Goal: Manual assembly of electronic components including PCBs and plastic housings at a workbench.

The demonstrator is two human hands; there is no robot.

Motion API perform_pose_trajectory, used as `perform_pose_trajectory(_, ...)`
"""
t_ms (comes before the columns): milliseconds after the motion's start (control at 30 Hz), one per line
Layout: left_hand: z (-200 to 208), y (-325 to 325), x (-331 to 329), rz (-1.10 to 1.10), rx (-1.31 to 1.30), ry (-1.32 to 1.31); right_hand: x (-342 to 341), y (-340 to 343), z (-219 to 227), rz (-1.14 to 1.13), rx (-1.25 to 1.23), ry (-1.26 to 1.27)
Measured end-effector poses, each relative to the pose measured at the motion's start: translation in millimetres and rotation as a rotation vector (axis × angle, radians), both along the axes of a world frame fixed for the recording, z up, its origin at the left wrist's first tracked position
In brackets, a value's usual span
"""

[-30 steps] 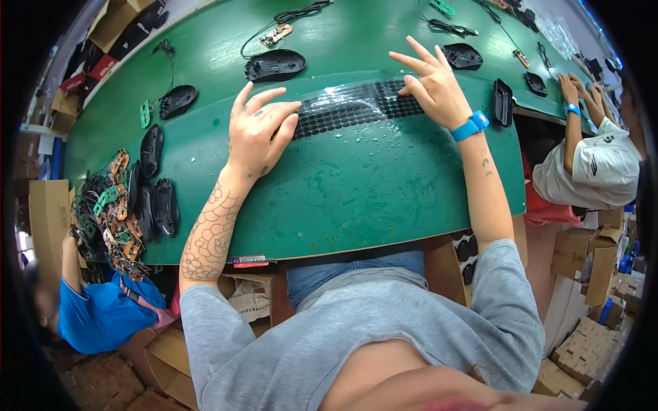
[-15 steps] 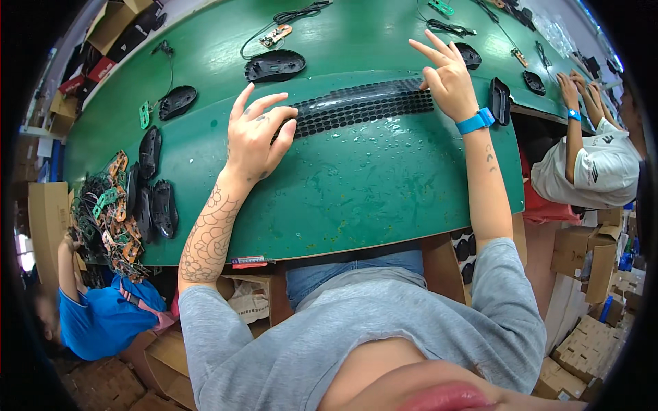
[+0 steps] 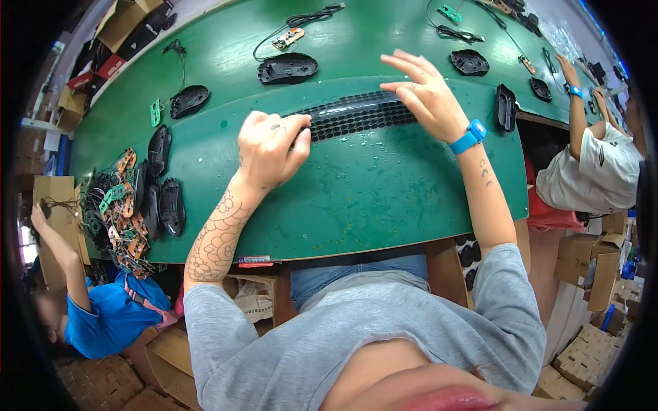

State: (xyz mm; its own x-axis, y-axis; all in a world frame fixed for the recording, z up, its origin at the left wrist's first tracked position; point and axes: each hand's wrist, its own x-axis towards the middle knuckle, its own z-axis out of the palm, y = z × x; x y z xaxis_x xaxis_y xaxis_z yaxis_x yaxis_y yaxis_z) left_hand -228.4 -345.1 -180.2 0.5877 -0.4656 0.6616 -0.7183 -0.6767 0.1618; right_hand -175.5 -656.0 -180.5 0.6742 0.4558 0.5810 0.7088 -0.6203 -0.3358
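Note:
A long clear sheet with rows of small black round pads point(image 3: 353, 118) lies across the green table in front of me. My left hand point(image 3: 273, 145) is curled at the sheet's left end, thumb and index fingertip closed at its edge. Its other fingers are folded in, and the hand hides that corner. Over the sheet's right end, my right hand point(image 3: 428, 99) is open, fingers stretched to the left and nothing in them. It covers part of that end.
Black mouse shells point(image 3: 288, 68) stand along the table point(image 3: 384, 205)'s far side, with cables and small circuit boards point(image 3: 288, 38). A pile of wired boards point(image 3: 123, 212) and more shells point(image 3: 171, 205) lie at left. Co-workers sit left point(image 3: 120, 308) and right point(image 3: 593, 168); a red-and-white packet point(image 3: 255, 261) rests at the front edge.
My left hand's fingers have curled in from a spread pose. My right hand has moved left and down, over the sheet's right end. The left co-worker's arm has risen.

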Motion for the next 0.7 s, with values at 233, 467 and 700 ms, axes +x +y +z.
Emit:
perform_pose_trajectory(233,-8,-10,-6,0.03,0.077,0.007,-19,17,16,0.028,-0.302,0.196)
perform_pose_trajectory(467,-15,-8,-2,0.023,0.095,0.048,-13,19,-3,0.072,-0.268,0.024)
perform_pose_trajectory(700,-16,-8,-1,0.014,0.088,0.053,-13,22,-9,0.064,-0.27,0.0)
